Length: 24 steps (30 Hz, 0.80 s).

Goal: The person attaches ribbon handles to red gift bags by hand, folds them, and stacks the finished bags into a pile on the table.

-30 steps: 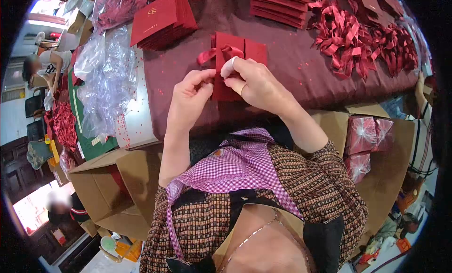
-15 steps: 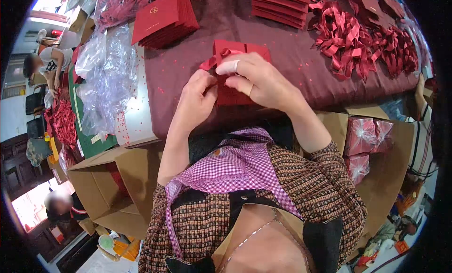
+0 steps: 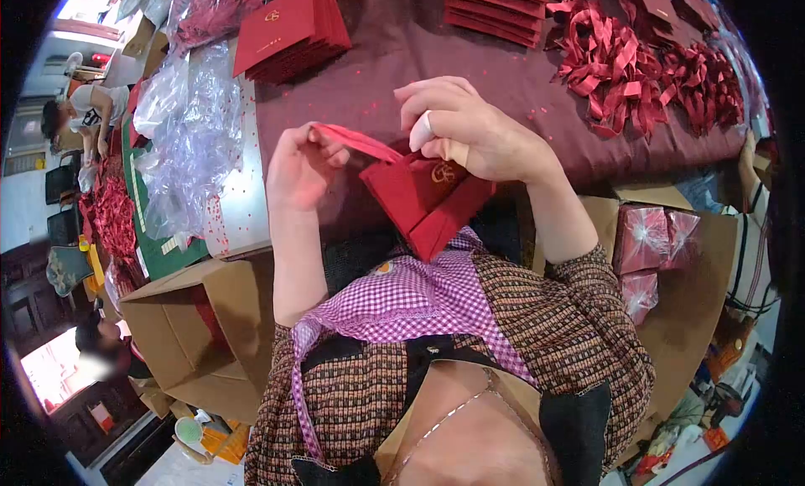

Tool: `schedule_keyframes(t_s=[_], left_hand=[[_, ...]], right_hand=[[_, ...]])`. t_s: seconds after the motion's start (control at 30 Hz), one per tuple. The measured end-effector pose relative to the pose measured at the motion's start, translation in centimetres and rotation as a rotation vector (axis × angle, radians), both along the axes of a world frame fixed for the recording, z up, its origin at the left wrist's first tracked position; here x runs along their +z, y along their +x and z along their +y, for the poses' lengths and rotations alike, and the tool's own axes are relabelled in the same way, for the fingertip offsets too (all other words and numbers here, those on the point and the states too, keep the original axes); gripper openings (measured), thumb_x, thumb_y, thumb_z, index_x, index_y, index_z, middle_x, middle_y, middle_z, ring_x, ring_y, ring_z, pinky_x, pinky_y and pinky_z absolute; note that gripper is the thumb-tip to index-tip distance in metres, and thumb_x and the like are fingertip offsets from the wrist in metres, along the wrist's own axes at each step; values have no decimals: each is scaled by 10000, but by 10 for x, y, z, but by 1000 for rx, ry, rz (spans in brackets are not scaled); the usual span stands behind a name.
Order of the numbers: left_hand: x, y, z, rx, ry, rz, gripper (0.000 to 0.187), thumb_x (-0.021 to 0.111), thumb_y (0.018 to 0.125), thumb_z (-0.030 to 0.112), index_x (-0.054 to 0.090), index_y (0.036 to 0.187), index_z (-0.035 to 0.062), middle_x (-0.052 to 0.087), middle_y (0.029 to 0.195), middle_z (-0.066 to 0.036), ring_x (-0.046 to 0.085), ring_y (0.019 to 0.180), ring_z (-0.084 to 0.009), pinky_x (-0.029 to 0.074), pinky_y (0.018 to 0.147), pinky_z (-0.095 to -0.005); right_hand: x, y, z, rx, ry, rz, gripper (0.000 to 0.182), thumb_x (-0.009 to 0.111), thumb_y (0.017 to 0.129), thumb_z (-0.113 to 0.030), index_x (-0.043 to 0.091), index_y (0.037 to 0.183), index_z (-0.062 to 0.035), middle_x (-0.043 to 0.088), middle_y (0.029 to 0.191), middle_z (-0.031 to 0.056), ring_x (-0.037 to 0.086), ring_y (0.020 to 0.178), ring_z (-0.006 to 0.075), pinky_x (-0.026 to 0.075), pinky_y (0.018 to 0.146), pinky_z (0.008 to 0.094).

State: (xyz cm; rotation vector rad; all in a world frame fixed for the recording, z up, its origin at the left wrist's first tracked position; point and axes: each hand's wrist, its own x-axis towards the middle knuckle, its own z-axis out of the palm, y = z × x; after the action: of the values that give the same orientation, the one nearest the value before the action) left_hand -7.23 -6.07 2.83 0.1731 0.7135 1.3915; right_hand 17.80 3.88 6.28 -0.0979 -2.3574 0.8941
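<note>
A red paper bag (image 3: 407, 199) tilts mid-frame, corner down (its long axis hard to read), below and nearer the right hand (image 3: 482, 138) gripping its upper edge, as the left hand (image 3: 298, 169) pinches its ribbon (image 3: 365, 140) leftward.

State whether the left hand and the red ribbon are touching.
Touching. The head view shows the red ribbon meeting the fingertips of the left hand, without a gap.
</note>
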Motion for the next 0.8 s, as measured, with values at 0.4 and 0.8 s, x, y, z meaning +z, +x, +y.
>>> schedule_keyframes(t_s=[0.4,0.8], left_hand=[[6,63,-12,-120,302,193,443,564,904,204,468,1272,-24,548,1213,-152,555,1103,-242,448,963,-379],[7,39,4,129,153,717,116,621,835,-34,622,942,11,638,891,-33,570,784,-86,453,740,-215]], right_hand=[[-6,-5,5,109,-580,120,57,527,865,1,580,862,-22,450,1290,140,509,1160,225,406,960,334],[-24,40,29,-552,-162,129,251,597,803,-31,617,1053,-48,616,1073,115,569,1062,283,445,931,359]])
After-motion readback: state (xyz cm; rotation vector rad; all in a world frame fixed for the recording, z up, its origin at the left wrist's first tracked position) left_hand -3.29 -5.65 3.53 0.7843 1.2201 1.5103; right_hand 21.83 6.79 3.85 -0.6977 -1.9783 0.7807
